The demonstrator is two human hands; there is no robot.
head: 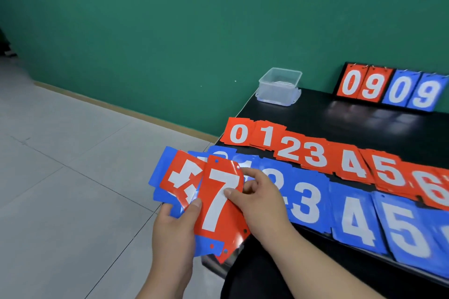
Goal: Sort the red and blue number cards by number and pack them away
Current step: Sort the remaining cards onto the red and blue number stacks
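The scoreboard, far right, reads 0 9 0 9. On the bench the red row reads 0 to 6. The nearer blue row is legible from 2 to 5. The tub, far left, is clear; its contents are unclear. The left hand grips a card fan. The right hand pinches the red 7, upright, long axis near-to-far, at the bench's left end.

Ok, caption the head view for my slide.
Left hand holds unsorted cards, right hand pinches red 7, beside sorted red row and blue row.

Head cam, wide-angle, fwd & down, close over table
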